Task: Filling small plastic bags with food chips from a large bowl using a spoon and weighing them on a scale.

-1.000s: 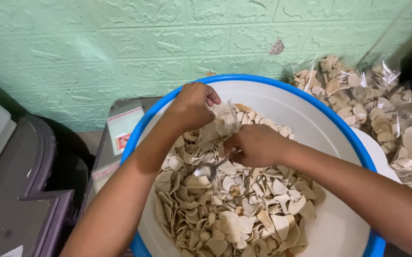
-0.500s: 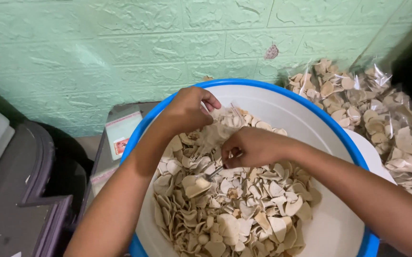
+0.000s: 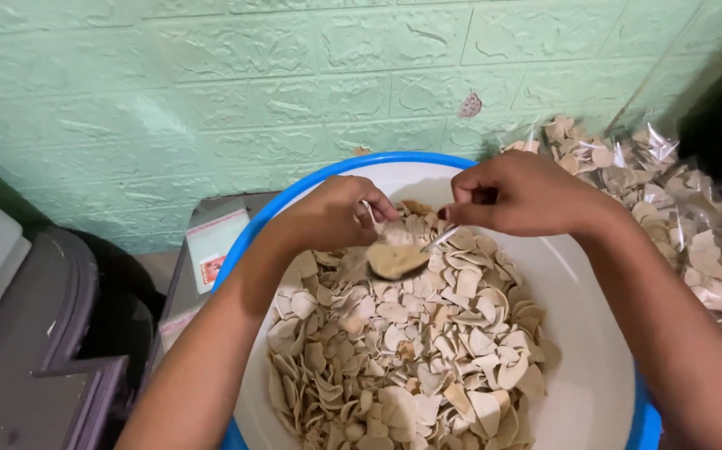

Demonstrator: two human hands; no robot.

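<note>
Item: right hand (image 3: 521,193) pinching a spoon (image 3: 407,257) loaded with chips, centre frame; left hand (image 3: 333,215) pinching a clear bag (image 3: 375,218) over the basin (image 3: 594,283); best kept level, tipped slowly into the bag mouth.

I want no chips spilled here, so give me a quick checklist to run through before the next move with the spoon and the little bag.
1. Spoon loaded with chips: ok.
2. Right hand gripping the spoon handle: ok.
3. Left hand holding the clear bag: ok.
4. Bag mouth open toward the spoon: cannot tell.
5. Spoon over the white basin, so strays fall inside: ok.
6. Chips left in the basin: ok.
</note>
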